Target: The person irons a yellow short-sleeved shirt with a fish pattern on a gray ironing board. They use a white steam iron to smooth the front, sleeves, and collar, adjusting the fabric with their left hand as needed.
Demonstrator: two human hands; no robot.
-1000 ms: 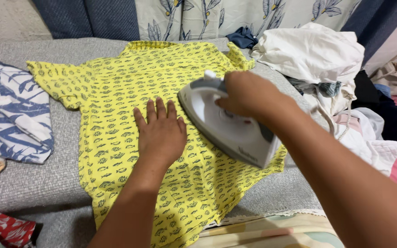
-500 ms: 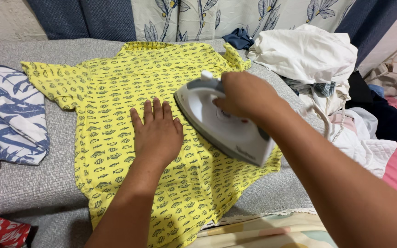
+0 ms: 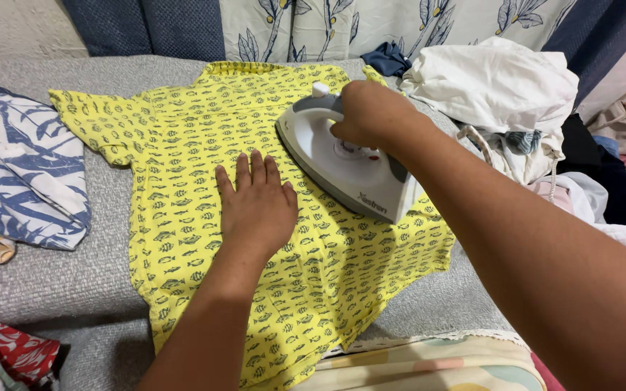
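Right hand (image 3: 371, 116) gripping iron (image 3: 345, 170) handle, soleplate apparently flat on yellow shirt (image 3: 204, 130). Left hand (image 3: 255, 203) open, palm pressed on shirt just beside iron. Grey blanket (image 3: 52, 282) underneath.

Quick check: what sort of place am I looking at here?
Likely a home room, perhaps a bedroom, used for ironing. The right hand runs an iron over a yellow shirt on a grey padded cover, with a pile of laundry beside it and leaf-print curtains behind.
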